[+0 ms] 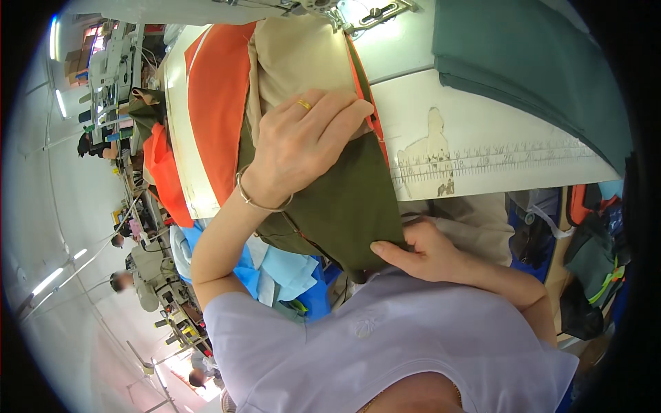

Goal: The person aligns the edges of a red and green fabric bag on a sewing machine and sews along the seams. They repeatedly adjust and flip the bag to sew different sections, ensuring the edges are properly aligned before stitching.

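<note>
A garment piece of olive-green fabric, beige fabric and orange fabric lies over the sewing table and hangs off its front edge. My left hand rests on it, fingers curled and closed at the orange-edged right seam, below the sewing machine. Lower down, my right hand grips the olive fabric's right edge, thumb on top and the other fingers hidden beneath. The machine's needle area is only partly visible at the top edge.
Dark green folded fabric lies on the table's right, beyond a printed ruler strip. Orange cloth hangs at the left edge. Light blue pieces are below the table. Other people and sewing machines line the left background.
</note>
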`<move>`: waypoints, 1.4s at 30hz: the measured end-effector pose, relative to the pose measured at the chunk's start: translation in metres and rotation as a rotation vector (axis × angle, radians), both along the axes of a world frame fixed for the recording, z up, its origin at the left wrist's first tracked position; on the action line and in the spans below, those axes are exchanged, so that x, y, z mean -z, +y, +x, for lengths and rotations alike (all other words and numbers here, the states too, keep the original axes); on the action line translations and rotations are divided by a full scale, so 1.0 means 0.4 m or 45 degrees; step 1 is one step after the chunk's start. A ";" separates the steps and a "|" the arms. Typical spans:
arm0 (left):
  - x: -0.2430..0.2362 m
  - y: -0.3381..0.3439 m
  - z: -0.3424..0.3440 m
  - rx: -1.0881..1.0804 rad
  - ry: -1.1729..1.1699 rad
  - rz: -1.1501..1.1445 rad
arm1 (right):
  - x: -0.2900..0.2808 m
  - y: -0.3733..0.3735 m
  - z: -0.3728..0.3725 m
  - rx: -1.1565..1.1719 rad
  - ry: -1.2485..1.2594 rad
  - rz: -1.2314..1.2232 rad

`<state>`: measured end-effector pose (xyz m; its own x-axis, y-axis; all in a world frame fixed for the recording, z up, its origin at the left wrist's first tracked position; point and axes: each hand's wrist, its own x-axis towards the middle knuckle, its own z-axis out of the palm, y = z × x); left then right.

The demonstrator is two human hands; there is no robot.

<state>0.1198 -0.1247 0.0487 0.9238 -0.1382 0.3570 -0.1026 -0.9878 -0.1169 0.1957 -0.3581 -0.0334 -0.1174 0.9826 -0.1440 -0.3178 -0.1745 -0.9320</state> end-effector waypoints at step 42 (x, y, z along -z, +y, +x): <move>0.061 0.086 -0.041 0.091 0.073 -0.407 | -0.140 0.241 0.283 -0.043 -2.183 1.237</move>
